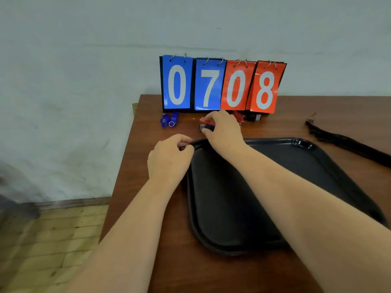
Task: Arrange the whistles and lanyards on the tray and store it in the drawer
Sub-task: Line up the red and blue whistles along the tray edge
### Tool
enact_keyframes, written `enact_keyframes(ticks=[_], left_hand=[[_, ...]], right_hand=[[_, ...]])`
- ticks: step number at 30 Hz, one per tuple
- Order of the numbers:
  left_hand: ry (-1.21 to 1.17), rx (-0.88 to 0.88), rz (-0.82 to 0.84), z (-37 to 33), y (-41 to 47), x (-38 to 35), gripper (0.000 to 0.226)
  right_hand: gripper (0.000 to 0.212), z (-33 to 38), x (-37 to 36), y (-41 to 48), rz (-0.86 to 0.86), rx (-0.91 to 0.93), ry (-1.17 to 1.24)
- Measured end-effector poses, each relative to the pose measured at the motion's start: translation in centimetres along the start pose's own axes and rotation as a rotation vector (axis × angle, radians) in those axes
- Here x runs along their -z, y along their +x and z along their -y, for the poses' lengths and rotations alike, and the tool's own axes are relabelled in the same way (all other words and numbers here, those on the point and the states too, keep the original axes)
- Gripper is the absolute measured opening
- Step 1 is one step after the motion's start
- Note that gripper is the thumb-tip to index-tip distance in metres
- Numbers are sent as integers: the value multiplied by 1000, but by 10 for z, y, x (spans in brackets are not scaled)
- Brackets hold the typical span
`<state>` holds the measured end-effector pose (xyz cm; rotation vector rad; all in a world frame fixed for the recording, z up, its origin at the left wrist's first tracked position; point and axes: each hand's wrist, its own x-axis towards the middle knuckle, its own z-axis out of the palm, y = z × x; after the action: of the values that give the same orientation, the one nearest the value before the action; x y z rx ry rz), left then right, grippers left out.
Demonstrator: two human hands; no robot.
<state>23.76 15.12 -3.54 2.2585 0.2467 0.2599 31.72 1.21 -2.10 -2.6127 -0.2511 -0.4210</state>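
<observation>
The brown table lies under both hands and stretches away past them to the wall. The black tray sits on it beneath the right forearm, with nothing lying in the part that shows. The left hand is at the tray's far left corner, with fingers and thumb curled onto the rim there. A flip scoreboard reading 0 7 0 8, two blue cards and two red, stands beyond both hands against the wall.

Well to the right of the right hand, off the tray, a bundle of black lanyards lies across the table. The right hand reaches past the tray's far edge, its fingers closed around the red and purple whistles, just in front of the scoreboard. A tangle of red lanyard shows just behind that hand. The blue whistles lie beyond the left hand, to the left of the right hand, untouched on the table.
</observation>
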Motion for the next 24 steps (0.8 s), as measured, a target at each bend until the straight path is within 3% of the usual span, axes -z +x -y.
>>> enact_keyframes(ticks=[10, 14, 18, 21, 24], left_hand=[[-13, -61, 6, 3, 2, -2, 26], [-25, -81, 31, 5, 3, -1, 26], [-27, -65, 64, 3, 0, 0, 28], [-98, -79, 67, 3, -4, 2, 28], [-174, -101, 70, 2, -8, 4, 32]], right_hand=[[34, 4, -13, 15, 93, -80, -129], [32, 11, -2, -5, 23, -24, 244], [16, 24, 25, -33, 117, -144, 637], [18, 23, 34, -52, 172, -269, 778], [16, 15, 33, -66, 192, -324, 763]])
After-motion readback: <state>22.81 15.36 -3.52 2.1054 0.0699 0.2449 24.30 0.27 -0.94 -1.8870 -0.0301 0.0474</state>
